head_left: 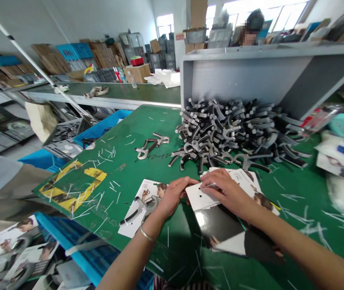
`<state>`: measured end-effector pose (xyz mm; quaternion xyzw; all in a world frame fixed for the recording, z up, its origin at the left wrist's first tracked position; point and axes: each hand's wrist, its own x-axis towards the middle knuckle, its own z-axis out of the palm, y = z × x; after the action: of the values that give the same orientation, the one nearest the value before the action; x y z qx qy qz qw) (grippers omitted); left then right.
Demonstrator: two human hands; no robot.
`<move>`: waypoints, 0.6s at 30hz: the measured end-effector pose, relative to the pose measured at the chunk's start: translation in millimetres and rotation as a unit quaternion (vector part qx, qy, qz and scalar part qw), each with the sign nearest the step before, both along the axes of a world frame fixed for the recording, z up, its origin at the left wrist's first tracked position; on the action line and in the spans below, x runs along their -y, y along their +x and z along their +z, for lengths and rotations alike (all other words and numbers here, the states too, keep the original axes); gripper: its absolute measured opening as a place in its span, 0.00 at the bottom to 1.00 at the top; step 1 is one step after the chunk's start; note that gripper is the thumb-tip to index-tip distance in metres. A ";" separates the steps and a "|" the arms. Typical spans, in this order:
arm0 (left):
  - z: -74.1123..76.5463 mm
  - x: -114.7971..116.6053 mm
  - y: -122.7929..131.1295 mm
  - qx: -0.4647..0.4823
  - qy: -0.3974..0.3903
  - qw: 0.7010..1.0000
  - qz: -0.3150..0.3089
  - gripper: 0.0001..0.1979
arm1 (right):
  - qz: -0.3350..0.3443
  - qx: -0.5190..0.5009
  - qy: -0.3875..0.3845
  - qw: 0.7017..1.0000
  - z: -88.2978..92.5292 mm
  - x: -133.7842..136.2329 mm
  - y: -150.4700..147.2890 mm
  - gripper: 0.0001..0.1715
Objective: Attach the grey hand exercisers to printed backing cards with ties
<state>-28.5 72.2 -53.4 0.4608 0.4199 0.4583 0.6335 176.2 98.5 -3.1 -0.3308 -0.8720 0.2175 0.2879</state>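
Handling this stack of glossy printed cards (200,219) well is probably calling for light pressure at the edges, keeping the punched end uncreased. The stack is lying flat on the green bench (120,133). Over its white end, the right hand (228,191) is curving its fingers downward; at its left corner, the left hand (175,195) is bending, fingers close together. Whether either is pinching, I cannot tell. Beyond the stack, spring clamps (220,129) are lying heaped.
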 end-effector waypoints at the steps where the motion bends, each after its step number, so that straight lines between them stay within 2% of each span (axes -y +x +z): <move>1: -10.2 4.7 1.8 0.004 -0.006 1.000 0.013 0.21 | 0.000 0.002 -0.011 1.000 -1.7 -0.7 0.0 0.03; 3: -28.3 16.7 5.1 -0.003 -0.007 0.999 0.037 0.19 | -0.005 0.004 -0.022 1.000 -3.8 -0.9 -0.1 0.03; 5: -40.2 28.8 7.0 -0.022 0.006 0.998 0.066 0.15 | -0.008 0.005 -0.023 1.000 -4.4 -0.6 -0.4 0.02; 7: -44.6 38.7 6.4 -0.047 0.028 0.993 0.101 0.11 | -0.007 0.002 -0.023 1.000 -4.4 -0.4 -0.6 0.02; 10: -41.4 52.6 0.7 -0.089 0.060 0.986 0.124 0.04 | -0.008 -0.013 -0.031 0.999 -4.1 -0.2 0.4 0.03; 12: -36.3 64.0 -4.7 -0.126 0.089 0.985 0.084 0.04 | -0.004 -0.024 -0.036 0.999 -3.9 -0.1 1.4 0.04; 15: -30.1 80.8 -11.1 -0.191 0.161 0.968 -0.038 0.07 | 0.004 -0.029 -0.035 0.999 -3.5 -0.2 1.3 0.04; 16: -29.2 84.4 -11.7 -0.212 0.186 0.958 -0.059 0.08 | 0.004 -0.027 -0.035 0.999 -3.4 -0.3 0.8 0.04; 18: -29.7 87.0 -10.1 -0.248 0.216 0.943 -0.045 0.09 | 0.000 -0.022 -0.034 0.999 -3.1 -0.5 -0.6 0.04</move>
<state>-38.6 -14.8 -83.1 0.7037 0.4339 0.3804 0.4146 175.6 99.0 -6.3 -0.3359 -0.8574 0.2542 0.2957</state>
